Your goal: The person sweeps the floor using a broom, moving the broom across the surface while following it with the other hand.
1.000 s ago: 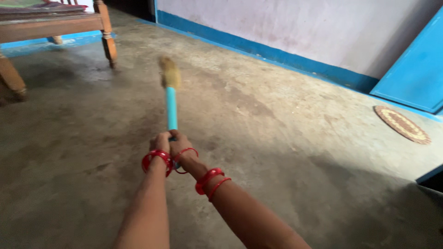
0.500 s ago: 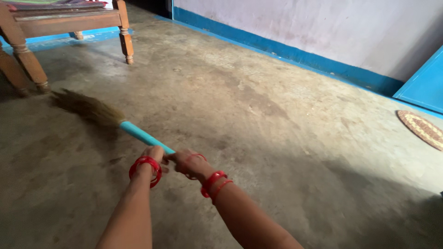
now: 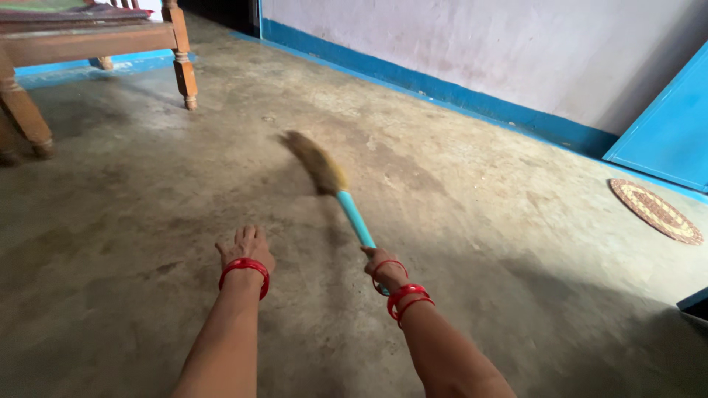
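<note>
My right hand (image 3: 380, 263) grips the lower end of a broom's teal handle (image 3: 355, 217). The broom's straw bristles (image 3: 313, 162) point up and to the left over the bare concrete floor (image 3: 457, 221), blurred by motion. My left hand (image 3: 245, 247) hovers free to the left of the broom, fingers spread, palm down, holding nothing. Both wrists wear red bangles.
A wooden bed frame with turned legs (image 3: 184, 70) stands at the top left. A white wall with a blue base strip (image 3: 442, 92) runs along the back. A blue door (image 3: 664, 133) and a round woven mat (image 3: 653, 210) lie at the right.
My left hand has let go of the broom handle. The broom has swung from the left side toward the centre right, now held by the right hand alone.
</note>
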